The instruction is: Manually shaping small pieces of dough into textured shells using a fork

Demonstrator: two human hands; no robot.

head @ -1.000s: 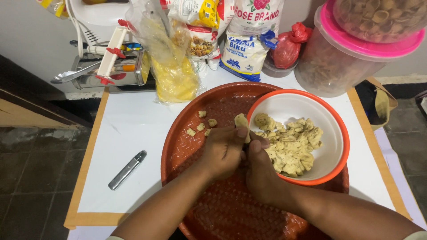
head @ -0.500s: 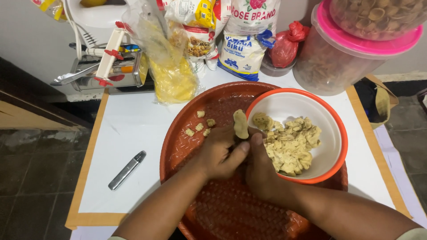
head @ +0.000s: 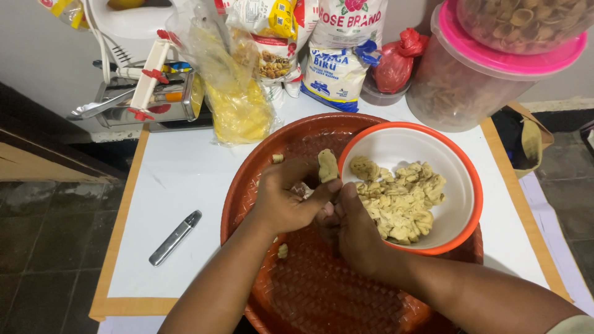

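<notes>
Both your hands now meet over the woven red tray (head: 322, 297), your left hand (head: 286, 201) having lifted the dough piece (head: 327, 165) pinched upright between thumb and fingers, while your right hand (head: 354, 232) curls beside the orange-rimmed bowl (head: 427, 145), its grip hidden.

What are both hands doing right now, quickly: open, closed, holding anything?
Left hand: closed, pinching a flattened beige dough piece upright above the round red woven tray.
Right hand: curled closed against the left; contents cannot be told.
</notes>
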